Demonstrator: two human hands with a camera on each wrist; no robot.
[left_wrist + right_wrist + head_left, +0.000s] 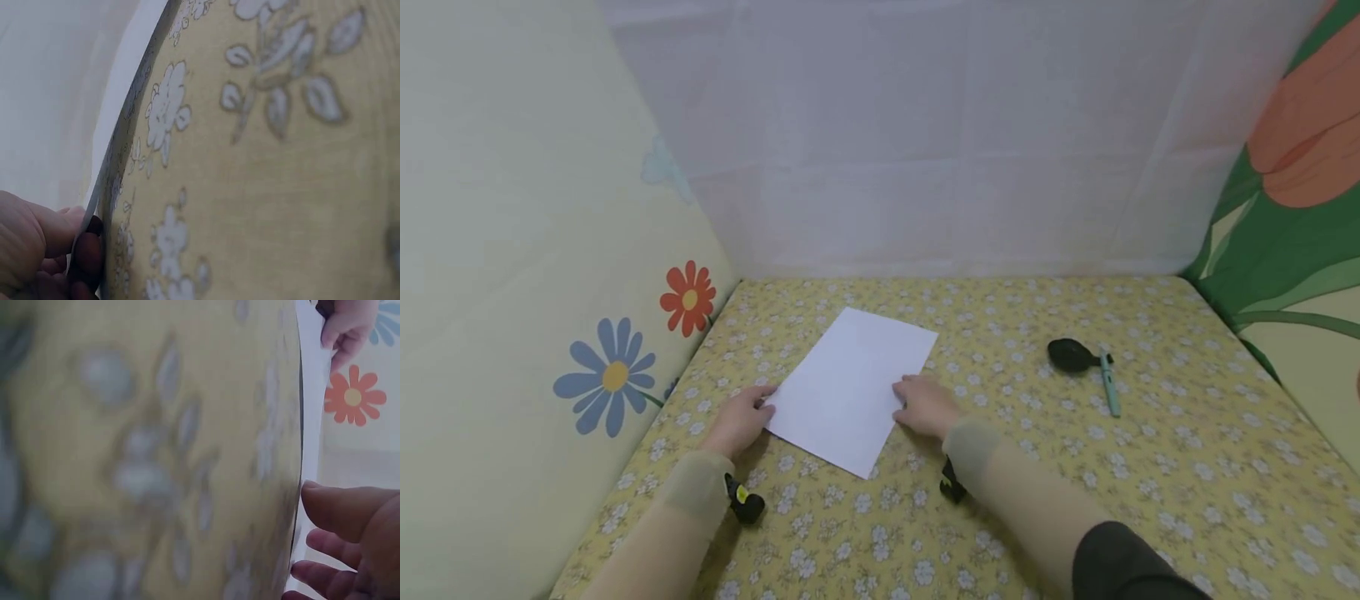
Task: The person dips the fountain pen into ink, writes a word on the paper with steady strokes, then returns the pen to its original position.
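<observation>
A blank white sheet of paper (853, 387) lies at a slant on the flowered cloth in the head view. At its left corner, my left hand (741, 421) pinches the edge between thumb and fingers. The left wrist view shows the thumb (59, 228) on the paper's upper face and fingertips beneath, with that edge a little above the cloth. Across the sheet, my right hand (927, 406) touches the right edge, its thumb (340, 506) and fingertips apart along it in the right wrist view.
A black bulb-shaped object (1070, 356) with a narrow tip lies at the right on the yellow flowered tablecloth (1000, 550). Against its tip rests a slim teal pen-like object (1109, 387). A white sheet (955, 142) hangs behind, and printed cloth walls (497, 208) flank the table.
</observation>
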